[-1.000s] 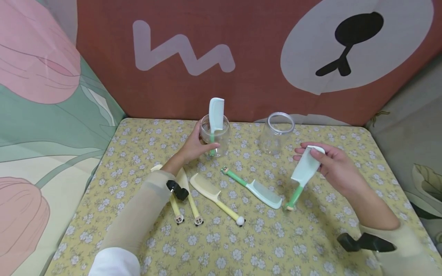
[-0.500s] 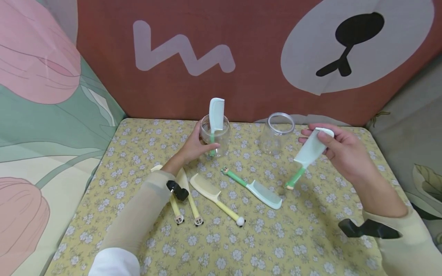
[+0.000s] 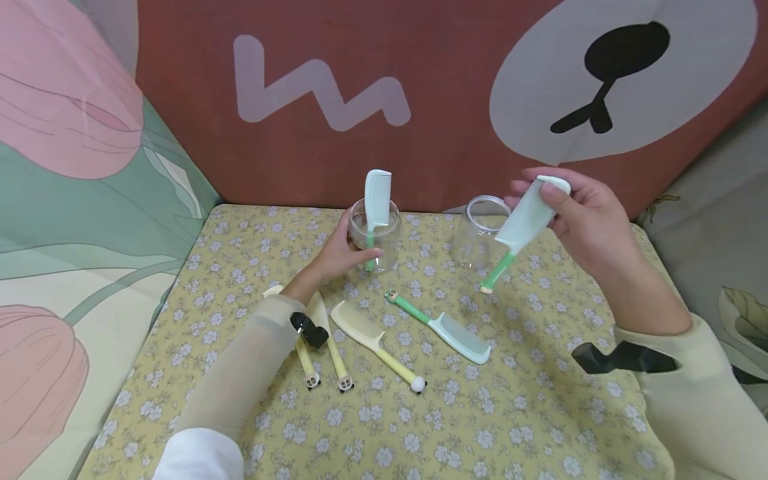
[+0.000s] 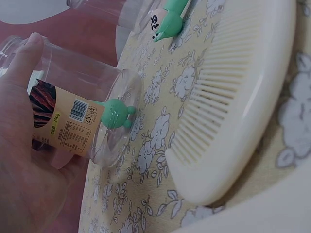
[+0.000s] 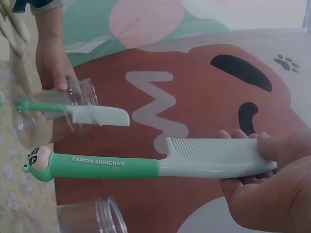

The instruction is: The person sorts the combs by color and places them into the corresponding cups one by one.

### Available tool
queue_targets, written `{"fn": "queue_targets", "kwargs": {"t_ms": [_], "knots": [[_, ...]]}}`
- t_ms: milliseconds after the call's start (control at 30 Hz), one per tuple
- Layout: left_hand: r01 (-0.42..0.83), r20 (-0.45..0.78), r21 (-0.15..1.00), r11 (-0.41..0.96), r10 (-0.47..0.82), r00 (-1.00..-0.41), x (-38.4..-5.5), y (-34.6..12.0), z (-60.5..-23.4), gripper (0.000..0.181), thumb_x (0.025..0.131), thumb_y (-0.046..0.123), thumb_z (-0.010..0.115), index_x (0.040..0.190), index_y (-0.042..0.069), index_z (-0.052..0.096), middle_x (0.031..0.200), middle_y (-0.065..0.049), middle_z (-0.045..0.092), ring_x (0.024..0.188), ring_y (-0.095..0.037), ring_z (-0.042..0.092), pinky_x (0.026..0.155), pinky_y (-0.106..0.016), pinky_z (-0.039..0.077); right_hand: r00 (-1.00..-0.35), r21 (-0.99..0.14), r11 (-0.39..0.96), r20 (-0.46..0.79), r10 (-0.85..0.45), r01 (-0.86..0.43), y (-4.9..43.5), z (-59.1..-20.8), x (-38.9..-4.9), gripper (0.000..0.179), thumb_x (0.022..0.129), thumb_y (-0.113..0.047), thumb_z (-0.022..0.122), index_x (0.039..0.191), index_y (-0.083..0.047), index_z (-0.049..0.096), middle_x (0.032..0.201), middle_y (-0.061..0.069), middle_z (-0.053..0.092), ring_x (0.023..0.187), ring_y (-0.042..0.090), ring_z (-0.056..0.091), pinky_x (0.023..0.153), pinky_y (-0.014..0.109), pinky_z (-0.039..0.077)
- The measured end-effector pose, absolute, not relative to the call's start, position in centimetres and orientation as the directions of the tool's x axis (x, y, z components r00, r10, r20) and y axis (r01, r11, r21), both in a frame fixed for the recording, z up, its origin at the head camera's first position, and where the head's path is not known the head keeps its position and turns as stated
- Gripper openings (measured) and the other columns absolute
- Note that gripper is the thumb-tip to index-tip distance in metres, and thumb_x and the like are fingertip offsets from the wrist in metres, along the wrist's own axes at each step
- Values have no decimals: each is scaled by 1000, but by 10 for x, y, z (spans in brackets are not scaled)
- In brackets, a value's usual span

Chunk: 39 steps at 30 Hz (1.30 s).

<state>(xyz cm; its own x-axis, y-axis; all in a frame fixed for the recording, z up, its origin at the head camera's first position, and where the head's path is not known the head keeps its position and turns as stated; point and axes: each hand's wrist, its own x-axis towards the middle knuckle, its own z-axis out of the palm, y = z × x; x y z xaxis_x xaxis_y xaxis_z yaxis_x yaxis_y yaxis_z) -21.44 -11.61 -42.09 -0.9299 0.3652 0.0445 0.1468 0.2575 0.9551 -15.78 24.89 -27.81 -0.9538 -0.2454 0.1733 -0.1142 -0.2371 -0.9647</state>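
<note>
My left hand (image 3: 339, 253) grips a clear jar (image 3: 390, 247) from its left side; a label shows on the jar in the left wrist view. Inside it a pale mint comb (image 3: 377, 197) with a green handle stands teeth-end up, handle at the bottom. My right hand (image 3: 591, 213) pinches a second mint comb (image 3: 528, 217) by its toothed end, thumb on top. That comb's green handle (image 5: 104, 166) points down and left, with a cartoon-head tip (image 5: 41, 162). It hangs above the table, just in front of another clear jar (image 3: 471, 243), overlapping it in the head view.
A mint comb (image 3: 459, 337) with a green handle lies mid-table. Left of it lies a cream comb (image 3: 357, 323) with a yellow handle; two more yellow-handled combs (image 3: 339, 363) are partly under my left forearm. A printed cloth wall (image 3: 300, 160) stands behind the table.
My right hand has risen and moved toward the back, then left, carrying the mint comb closer to the right-hand jar. My left hand and its jar have stayed in place.
</note>
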Motion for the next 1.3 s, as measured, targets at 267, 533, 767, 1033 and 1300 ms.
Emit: {"fn": "queue_targets", "kwargs": {"t_ms": [267, 533, 767, 1033, 1300], "knots": [[173, 75, 952, 252, 356, -931, -231, -120, -453, 105, 89, 18, 82, 164, 29, 9, 165, -7, 25, 151, -27, 28, 120, -48, 29, -973, -963, -255, 139, -183, -90, 229, -259, -180, 44, 97, -18, 68, 135, 3, 60, 123, 15, 70, 107, 24, 72, 90, 28, 57], [170, 74, 953, 252, 353, -933, -232, -120, -455, 104, 89, 20, 82, 163, 32, 10, 164, -5, 27, 149, -26, 30, 119, -48, 31, -974, -913, -400, 160, -160, -84, 207, -250, -205, 42, 97, -14, 68, 134, 4, 61, 124, 19, 68, 106, 29, 72, 90, 34, 58], [139, 42, 960, 243, 365, -930, -231, -119, -449, 106, 90, 14, 80, 165, 26, 6, 166, -9, 22, 151, -31, 26, 120, -50, 29, -973, -913, -396, 174, -150, -102, 182, -239, -223, 41, 100, -13, 63, 136, 6, 58, 124, 19, 67, 106, 29, 72, 104, 38, 50], [111, 13, 965, 238, 380, -925, -216, -120, -422, 103, 91, 11, 78, 165, 17, 6, 165, -17, 23, 149, -39, 28, 118, -50, 32, -984, -951, -303, 111, -139, -65, 147, -226, -240, 35, 102, -14, 59, 134, -1, 63, 129, 17, 66, 110, 28, 71, 108, 38, 47], [114, 19, 969, 221, 391, -920, -215, -120, -422, 103, 92, 11, 77, 165, 18, 6, 165, -17, 23, 149, -40, 29, 117, -51, 34, -980, -980, -184, 105, -167, -74, 110, -221, -255, 32, 102, -15, 59, 132, -4, 66, 128, 13, 68, 114, 28, 69, 104, 34, 50]]}}
